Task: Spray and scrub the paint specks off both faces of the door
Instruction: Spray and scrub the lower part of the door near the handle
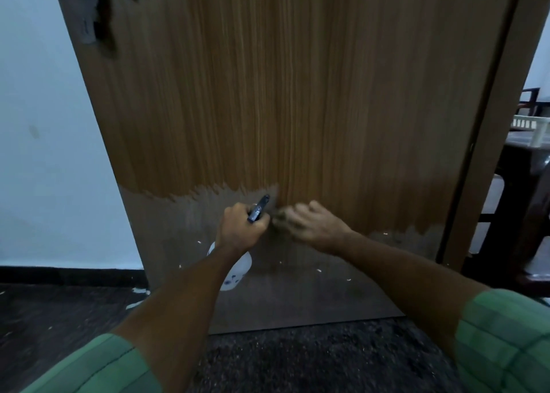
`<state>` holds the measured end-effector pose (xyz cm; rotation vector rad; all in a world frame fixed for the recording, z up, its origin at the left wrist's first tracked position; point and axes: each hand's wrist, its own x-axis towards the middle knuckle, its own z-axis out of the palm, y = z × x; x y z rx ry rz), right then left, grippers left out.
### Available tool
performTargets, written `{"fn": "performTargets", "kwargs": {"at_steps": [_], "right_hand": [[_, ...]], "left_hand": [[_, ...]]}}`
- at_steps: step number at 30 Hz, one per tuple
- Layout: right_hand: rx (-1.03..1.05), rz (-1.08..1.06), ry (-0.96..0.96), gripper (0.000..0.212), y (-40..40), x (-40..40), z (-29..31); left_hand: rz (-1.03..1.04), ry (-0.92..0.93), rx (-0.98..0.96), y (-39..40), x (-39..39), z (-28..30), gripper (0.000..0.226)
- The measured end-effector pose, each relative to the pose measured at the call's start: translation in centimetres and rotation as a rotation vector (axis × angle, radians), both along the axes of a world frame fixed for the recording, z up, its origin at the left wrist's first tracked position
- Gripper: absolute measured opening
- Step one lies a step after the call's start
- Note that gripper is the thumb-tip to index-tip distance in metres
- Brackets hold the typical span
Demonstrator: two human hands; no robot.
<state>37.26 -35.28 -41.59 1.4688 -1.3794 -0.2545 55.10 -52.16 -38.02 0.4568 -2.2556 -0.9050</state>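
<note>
Scrubbing is in hand low on the door (297,95); the left hand (241,229) grips the spray bottle (238,269); the right hand (312,224), blurred, rubs beside it, its grasp unclear; next, probably the white specks (318,270) below.

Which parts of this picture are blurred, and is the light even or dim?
In the head view the right hand is smeared by motion, so what it holds against the door cannot be told; the left hand gripping the spray bottle is sharper. The light is dim and bluish. The wide lens bends the door's edges, and the latch at top left looks soft.
</note>
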Motion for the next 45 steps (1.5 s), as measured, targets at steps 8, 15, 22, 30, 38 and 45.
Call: {"fn": "performTargets", "kwargs": {"at_steps": [8,15,22,30,38,45], "right_hand": [[-0.558,-0.104,-0.364,0.063,-3.5,2.5,4.9],[0.021,-0.007,-0.022,0.056,-2.9,2.5,0.1],[-0.787,-0.071,-0.564,0.053,-7.7,6.3,7.8],[0.042,0.082,0.033,0.047,-7.6,4.6,-2.4],[-0.606,-0.036,-0.467,0.059,-13.5,9.5,4.6],[0.033,0.086,0.007,0.045,-13.6,8.2,1.1]], "left_hand": [[0.067,-0.084,-0.06,-1.8,2.2,-0.2,0.044],[0.066,-0.126,-0.037,-2.2,3.6,0.2,0.04],[0.171,-0.232,-0.05,-2.2,4.6,0.4,0.043],[0.235,-0.182,-0.054,-4.4,7.2,1.0,0.044],[0.185,-0.184,-0.031,-7.8,9.0,-0.4,0.032],[0.174,-0.132,-0.016,-8.9,10.3,0.3,0.029]]}}
